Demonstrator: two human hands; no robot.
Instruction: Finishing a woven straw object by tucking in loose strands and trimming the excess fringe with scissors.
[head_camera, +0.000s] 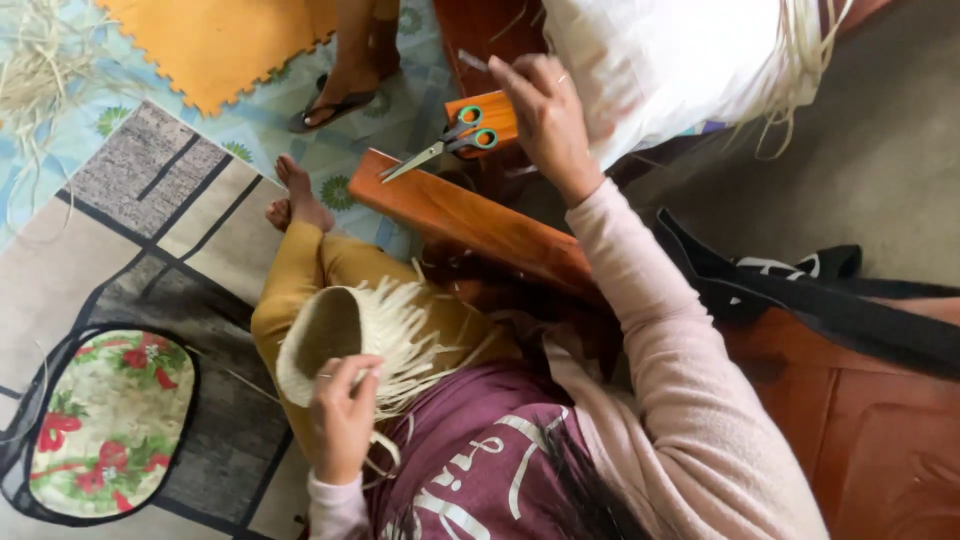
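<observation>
Left hand (343, 415) gripping half-woven basket (330, 335); right hand (545, 115) pinching partly hidden pale strip (473, 61) above scissors (445, 145).

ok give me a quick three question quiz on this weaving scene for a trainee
1. True or false: the left hand holds the half-woven basket on the lap.
2. Where do the scissors lie? A) on the wooden bench B) on the floral cushion C) in the right hand
3. Fill in: the scissors have ____ handles.

Key:
1. True; its fingers grip the rim beside the loose straw ends.
2. A; they rest on the wood next to the raised right hand, which pinches a thin strip.
3. Green.
</observation>
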